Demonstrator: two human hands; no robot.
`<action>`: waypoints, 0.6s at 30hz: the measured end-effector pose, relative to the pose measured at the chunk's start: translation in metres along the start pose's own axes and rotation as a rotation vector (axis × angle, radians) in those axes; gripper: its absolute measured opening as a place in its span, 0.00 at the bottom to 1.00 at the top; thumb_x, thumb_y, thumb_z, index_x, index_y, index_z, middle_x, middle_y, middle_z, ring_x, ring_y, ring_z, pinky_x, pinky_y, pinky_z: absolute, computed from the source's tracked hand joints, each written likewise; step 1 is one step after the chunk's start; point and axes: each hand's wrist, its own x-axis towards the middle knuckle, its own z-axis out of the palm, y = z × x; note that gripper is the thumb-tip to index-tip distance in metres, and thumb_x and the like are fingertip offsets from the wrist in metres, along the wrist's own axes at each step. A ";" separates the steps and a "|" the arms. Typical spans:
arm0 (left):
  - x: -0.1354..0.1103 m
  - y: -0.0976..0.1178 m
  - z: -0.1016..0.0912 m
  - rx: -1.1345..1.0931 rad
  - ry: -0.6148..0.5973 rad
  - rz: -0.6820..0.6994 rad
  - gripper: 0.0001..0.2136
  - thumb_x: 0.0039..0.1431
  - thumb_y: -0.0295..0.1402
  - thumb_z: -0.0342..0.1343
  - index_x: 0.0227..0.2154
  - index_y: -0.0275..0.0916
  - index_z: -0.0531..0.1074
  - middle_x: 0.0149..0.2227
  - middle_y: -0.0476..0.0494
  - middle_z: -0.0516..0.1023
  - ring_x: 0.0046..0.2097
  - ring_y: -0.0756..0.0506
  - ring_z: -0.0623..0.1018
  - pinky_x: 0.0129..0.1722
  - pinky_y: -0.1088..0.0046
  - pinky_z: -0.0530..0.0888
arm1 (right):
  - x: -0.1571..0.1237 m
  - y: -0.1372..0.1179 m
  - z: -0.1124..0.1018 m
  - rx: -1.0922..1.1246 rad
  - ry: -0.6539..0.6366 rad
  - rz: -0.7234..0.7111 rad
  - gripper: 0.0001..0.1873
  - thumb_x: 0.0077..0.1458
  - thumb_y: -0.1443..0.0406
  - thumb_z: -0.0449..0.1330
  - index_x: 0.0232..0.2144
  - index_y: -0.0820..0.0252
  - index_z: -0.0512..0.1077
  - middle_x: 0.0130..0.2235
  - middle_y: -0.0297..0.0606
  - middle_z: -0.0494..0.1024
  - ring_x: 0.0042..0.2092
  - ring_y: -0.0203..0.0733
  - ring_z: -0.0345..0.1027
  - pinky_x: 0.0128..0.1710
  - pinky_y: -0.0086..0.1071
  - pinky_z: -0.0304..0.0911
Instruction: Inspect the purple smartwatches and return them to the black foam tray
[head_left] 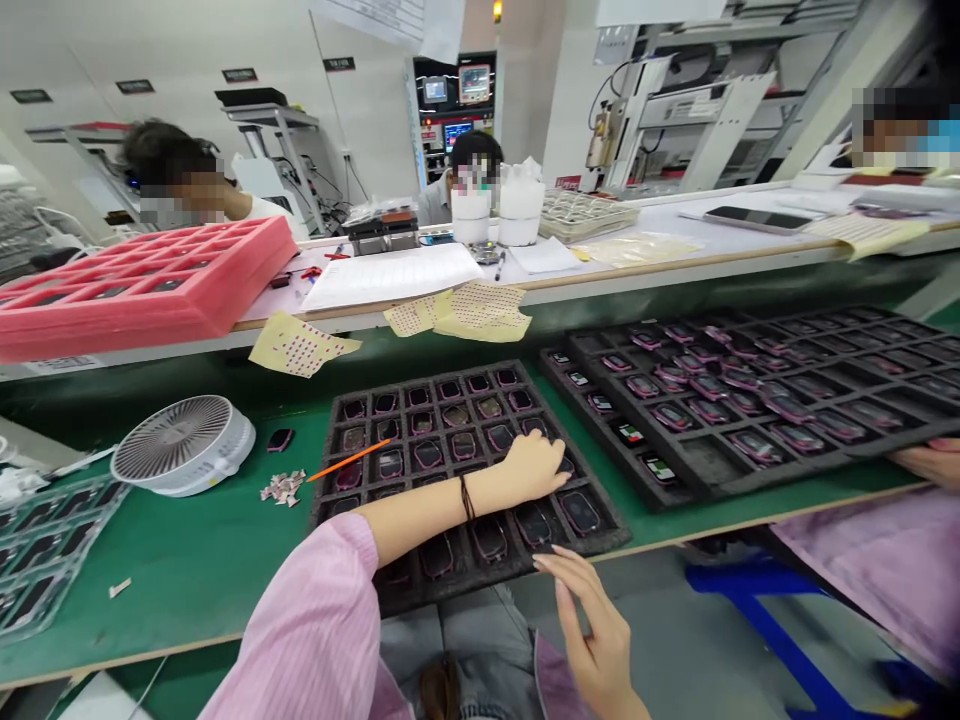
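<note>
A black foam tray (616, 535) lies at the table's front edge, its compartments holding several watch-like devices with dark screens and pink frames. My left hand (534, 466) reaches across it from the left, a dark band round the wrist. Its fingers bend down around a watch-like device (568, 465) at the tray's right side, mostly covered by the hand. Just off the tray's front edge is my right hand (592, 632), open, fingers stretched out and nothing in them. An orange stick (349, 460) lies slantwise over the tray's left part.
To the right, stacked black foam trays (679, 480) hold more devices, and a co-worker's hand (930, 462) touches their edge. At left are a white fan (184, 445), a single device (280, 440), paper scraps (285, 487) and a clear tray (56, 540). Pink foam (247, 280) sits on the raised shelf.
</note>
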 end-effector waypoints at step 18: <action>-0.002 0.039 -0.018 -0.135 -0.038 0.083 0.14 0.52 0.39 0.55 0.37 0.35 0.75 0.34 0.37 0.80 0.36 0.39 0.80 0.35 0.67 0.74 | -0.008 0.027 -0.043 -0.172 0.220 0.113 0.16 0.57 0.78 0.51 0.42 0.58 0.72 0.34 0.40 0.78 0.37 0.40 0.74 0.36 0.32 0.71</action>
